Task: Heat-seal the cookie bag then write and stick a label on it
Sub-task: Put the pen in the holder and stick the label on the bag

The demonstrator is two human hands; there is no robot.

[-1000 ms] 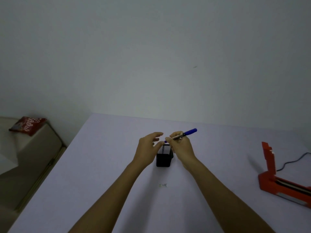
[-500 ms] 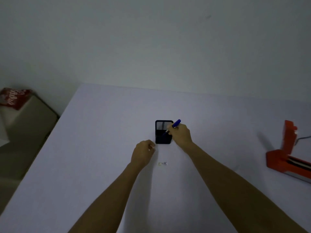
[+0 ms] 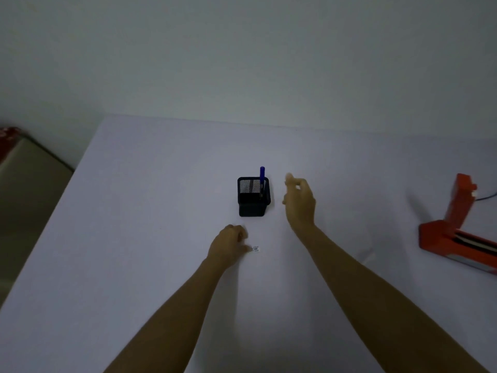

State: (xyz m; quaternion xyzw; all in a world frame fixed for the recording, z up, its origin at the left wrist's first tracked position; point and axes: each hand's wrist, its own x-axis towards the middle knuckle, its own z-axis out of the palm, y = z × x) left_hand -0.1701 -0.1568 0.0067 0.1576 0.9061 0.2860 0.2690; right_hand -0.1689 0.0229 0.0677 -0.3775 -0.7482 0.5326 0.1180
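Standing upright in mesh holder [image 3: 253, 197], pen [image 3: 262, 175], cap up; right hand [image 3: 299, 201] loose, empty.

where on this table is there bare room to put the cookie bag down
Bare stretches: the left side of the table, from its left edge to the pen holder, and the far strip behind the holder. Crowded: the middle, with the left hand beside the label, and the right edge with the red sealer.
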